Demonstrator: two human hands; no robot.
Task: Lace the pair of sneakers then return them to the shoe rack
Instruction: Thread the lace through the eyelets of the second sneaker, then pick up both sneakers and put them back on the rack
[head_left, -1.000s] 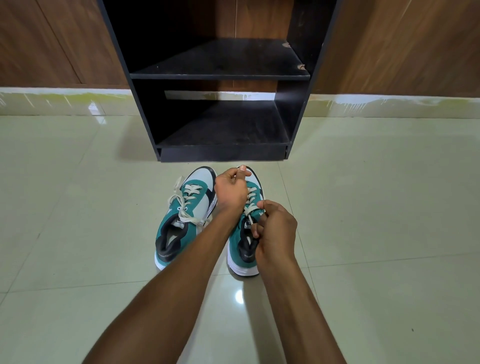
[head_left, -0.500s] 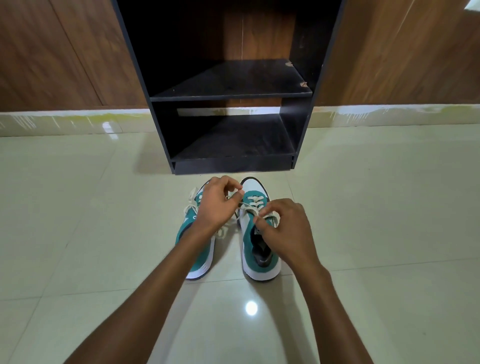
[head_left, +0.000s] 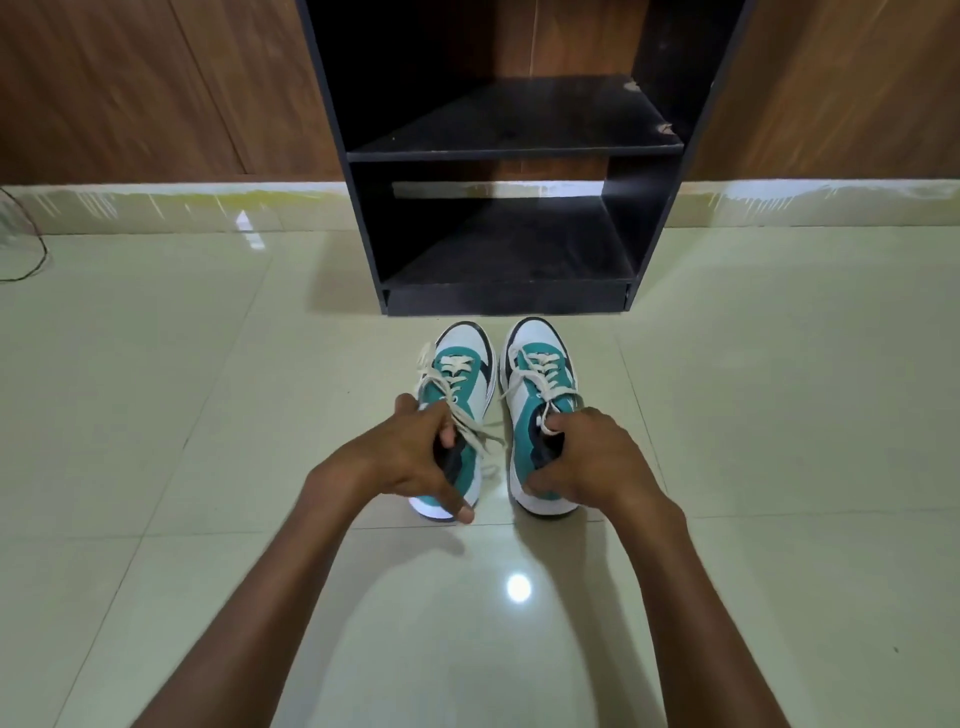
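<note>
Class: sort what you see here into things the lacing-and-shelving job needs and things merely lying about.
Needed: left sneaker, right sneaker, black shoe rack, left hand, right hand.

Lying about: thin dark cable on the floor, far left.

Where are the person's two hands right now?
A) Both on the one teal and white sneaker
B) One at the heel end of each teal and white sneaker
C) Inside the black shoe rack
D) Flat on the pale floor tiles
B: the left hand grips the collar of the left teal and white sneaker, and the right hand that of the right teal and white sneaker.
</note>
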